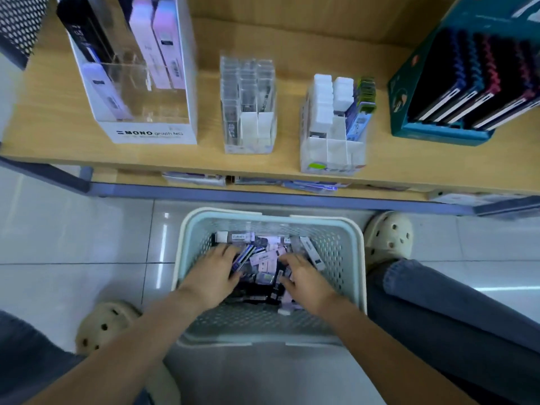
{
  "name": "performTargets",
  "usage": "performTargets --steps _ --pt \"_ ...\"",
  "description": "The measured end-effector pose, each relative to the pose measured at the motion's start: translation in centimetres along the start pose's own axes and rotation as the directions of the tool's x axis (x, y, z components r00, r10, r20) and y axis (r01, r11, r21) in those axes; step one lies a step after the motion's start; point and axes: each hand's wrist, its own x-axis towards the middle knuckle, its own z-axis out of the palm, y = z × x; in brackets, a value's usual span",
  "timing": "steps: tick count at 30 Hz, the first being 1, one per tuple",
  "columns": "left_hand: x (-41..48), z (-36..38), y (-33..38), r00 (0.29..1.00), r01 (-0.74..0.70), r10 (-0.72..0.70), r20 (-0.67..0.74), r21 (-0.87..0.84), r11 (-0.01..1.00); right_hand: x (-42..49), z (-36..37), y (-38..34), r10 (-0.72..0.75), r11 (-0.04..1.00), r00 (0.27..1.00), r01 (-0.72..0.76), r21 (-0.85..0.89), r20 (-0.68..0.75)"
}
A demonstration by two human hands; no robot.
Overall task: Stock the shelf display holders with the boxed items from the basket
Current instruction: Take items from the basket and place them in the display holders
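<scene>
Pale blue basket [347,258]: left hand [217,273] and right hand [304,283] delve among boxed items [264,260], picking stock. Their grip I cannot tell. Next, probably, carry boxes to the clear holder [248,106].

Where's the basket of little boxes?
In the head view, the blue basket sits on the floor, bottom centre, between the left clog and right clog, below the shelf.

Pale glossy tiles covered the floor [58,235], grout lines crossing; streaks of light [163,252] gleamed on them; a light wooden shelf [286,65] ran across, edged in blue-grey metal [263,196].
</scene>
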Motion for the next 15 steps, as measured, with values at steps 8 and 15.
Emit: performTargets --steps 8,15 --pt "3.3 3.8 -0.5 0.976 0.206 -0.215 -0.026 -0.204 0.957 3.7 1.4 1.4 -0.077 0.990 0.996 0.072 -0.119 -0.042" --pt "4.0 4.7 -0.7 0.956 0.234 -0.261 -0.132 -0.188 0.954 5.2 2.1 1.5 -0.067 0.968 0.996 0.052 -0.247 -0.051"
